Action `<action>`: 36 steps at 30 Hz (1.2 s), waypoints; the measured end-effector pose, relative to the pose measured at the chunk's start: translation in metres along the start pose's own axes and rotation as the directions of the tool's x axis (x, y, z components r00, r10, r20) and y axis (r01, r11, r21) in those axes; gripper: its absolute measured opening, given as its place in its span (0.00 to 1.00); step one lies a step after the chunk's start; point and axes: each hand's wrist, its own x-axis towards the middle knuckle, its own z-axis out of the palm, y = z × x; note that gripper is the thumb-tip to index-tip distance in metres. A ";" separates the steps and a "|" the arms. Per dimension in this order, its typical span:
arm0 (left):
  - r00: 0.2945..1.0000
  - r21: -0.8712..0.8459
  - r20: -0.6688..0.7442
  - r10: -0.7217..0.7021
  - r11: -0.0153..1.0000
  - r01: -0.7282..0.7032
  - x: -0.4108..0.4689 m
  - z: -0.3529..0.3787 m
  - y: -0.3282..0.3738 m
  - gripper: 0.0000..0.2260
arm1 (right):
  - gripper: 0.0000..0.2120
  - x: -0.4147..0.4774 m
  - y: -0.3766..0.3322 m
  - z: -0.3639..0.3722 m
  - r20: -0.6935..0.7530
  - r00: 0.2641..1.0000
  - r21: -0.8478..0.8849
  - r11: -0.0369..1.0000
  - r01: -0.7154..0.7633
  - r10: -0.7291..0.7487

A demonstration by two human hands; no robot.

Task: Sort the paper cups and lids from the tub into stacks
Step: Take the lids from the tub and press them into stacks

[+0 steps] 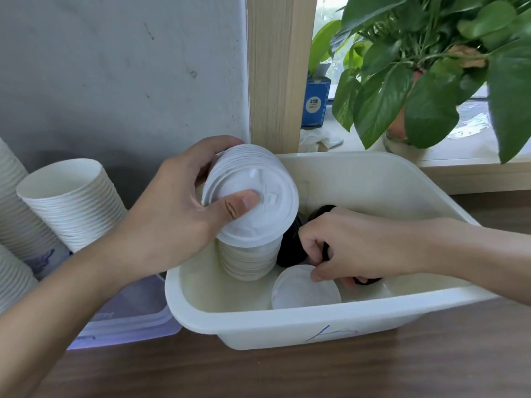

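Left hand clamps the white lid stack over the tub's left end, probably steadying it while the right hand pinches black lids.

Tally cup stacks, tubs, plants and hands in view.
Cup stacks: 3
Tub: 1
Plant: 1
Hands: 2, left hand holding white lids, right hand gripping black lids
Total: 7
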 end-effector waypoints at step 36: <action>0.923 -0.437 -0.215 -0.320 0.877 0.202 -0.170 -0.012 0.084 0.13 | 0.04 -0.128 -0.121 0.068 -0.775 0.629 0.411 0.714 0.566 -0.053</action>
